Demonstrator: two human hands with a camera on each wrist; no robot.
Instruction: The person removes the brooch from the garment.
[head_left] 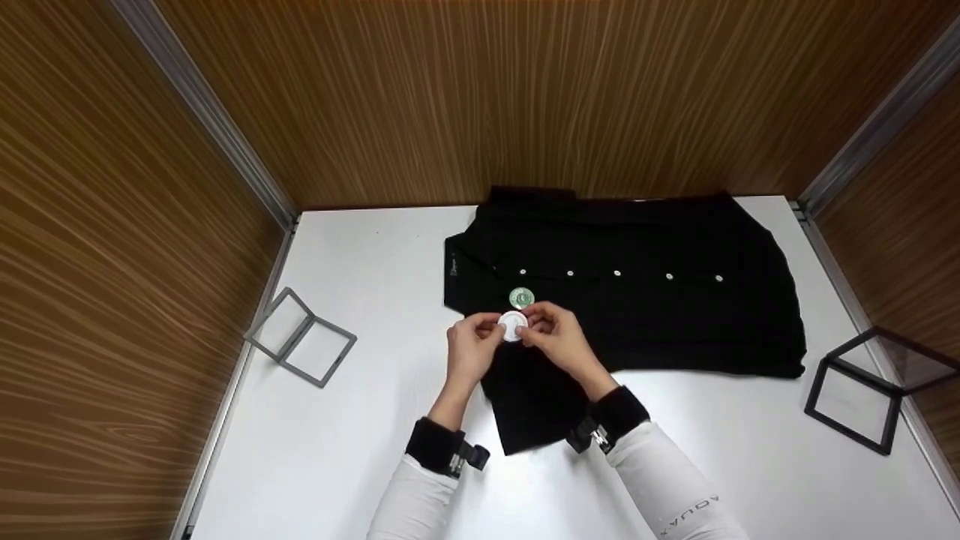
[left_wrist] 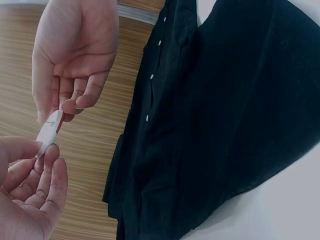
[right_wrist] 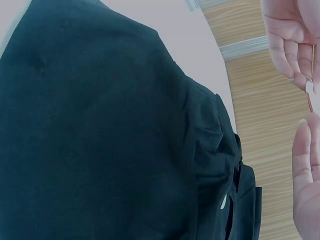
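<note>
Between my two hands, a round pin badge (head_left: 513, 326) is held above the black shirt (head_left: 660, 322), its white back facing up. A red edge and a thin pin show on the badge (left_wrist: 49, 131) in the left wrist view. My left hand (head_left: 471, 346) pinches its left side between thumb and fingers. On the opposite side, the thumb and fingers of my right hand (head_left: 561, 337) pinch it too. Just beyond it, a green round badge (head_left: 522, 298) lies on the shirt front below the collar. In the right wrist view the held badge (right_wrist: 314, 97) is partly cut off.
The shirt lies spread on a white table (head_left: 360, 442), collar to the left, with several white buttons along its front. A grey hinged frame (head_left: 307, 324) stands at the left, a black one (head_left: 896, 388) at the right. Wood-grain walls (head_left: 480, 97) enclose the table.
</note>
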